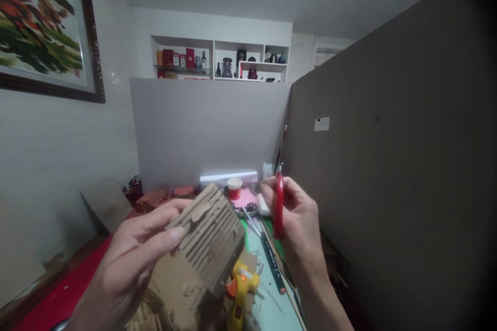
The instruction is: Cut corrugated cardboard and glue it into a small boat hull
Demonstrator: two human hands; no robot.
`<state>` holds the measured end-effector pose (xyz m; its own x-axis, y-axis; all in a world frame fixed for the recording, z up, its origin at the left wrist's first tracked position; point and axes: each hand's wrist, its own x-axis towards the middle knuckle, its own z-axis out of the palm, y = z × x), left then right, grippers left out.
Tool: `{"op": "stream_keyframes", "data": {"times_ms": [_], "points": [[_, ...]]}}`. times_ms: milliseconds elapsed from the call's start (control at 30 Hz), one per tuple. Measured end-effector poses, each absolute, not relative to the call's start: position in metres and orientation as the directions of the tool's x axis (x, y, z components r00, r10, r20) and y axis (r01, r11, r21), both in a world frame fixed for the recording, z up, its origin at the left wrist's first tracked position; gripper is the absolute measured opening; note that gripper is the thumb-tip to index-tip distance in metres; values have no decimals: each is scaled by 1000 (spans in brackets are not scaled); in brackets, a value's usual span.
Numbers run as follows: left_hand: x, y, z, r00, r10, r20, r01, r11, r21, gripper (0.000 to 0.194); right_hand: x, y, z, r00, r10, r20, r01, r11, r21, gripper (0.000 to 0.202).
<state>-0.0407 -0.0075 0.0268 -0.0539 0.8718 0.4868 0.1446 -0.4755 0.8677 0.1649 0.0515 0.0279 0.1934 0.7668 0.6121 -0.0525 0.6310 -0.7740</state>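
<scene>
My left hand (134,253) grips a piece of corrugated cardboard (215,235) by its left edge, thumb on the near face. Its ridges are bare, and a torn paper flap lifts off near the thumb. To the right, my right hand (301,217) is closed around red-handled scissors (278,207), held upright and apart from the cardboard. A small bit of metal shows above the handle; most of the blades cannot be made out. Below the cardboard lies a yellow glue gun (243,289) with a small orange light on it.
A dark-handled tool (272,261) with a thin metal shaft lies on the light green mat (267,302) among scraps. Behind stand a red-and-white paper cup (234,189) and pink paper (245,198). Grey partitions (209,129) close off the back and right.
</scene>
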Motion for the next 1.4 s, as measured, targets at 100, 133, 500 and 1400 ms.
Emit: {"op": "stream_keyframes", "data": {"times_ms": [100,133,500,1400], "points": [[-41,-2,24,-6,918,397,-53,-397,916,16,159,45,27,116,731,673,36,674,-738,8],[-41,0,23,2,920,392,-57,-392,918,15,155,42,27,80,698,711,80,707,-703,8],[-42,-2,19,80,851,520,65,-525,849,16,131,27,18,-138,210,968,283,945,-165,23],[-34,-7,21,51,838,543,486,-496,719,29,142,34,26,-135,716,685,59,696,-716,19]]}}
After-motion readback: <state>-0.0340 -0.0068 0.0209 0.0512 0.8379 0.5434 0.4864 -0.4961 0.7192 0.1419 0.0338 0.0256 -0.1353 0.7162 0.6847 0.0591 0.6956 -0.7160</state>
